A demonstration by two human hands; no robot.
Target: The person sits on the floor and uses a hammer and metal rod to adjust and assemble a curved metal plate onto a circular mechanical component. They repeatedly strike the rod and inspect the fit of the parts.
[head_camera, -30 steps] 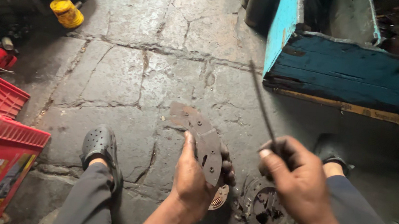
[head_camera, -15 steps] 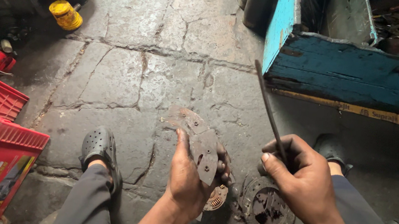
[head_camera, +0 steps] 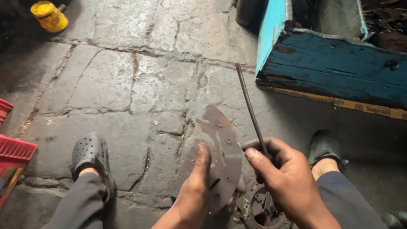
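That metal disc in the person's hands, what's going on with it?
A person sits low over a stone floor. The left hand holds a rusty metal disc on edge. The right hand grips a thin dark rod beside it. Another round metal part lies on the floor below.

Left hand (head_camera: pixel 197 191): raised from the lower edge of view, forearm angled up and to the right, palm turned right, fingers extended upward and held together, thumb hidden behind. Right hand (head_camera: pixel 284 179): entering from the lower right, wrist bearing a thin dark band, fingers curled into a closed grip, thumb laid forward across them. Both knees bent, legs in grey trousers, feet apart.
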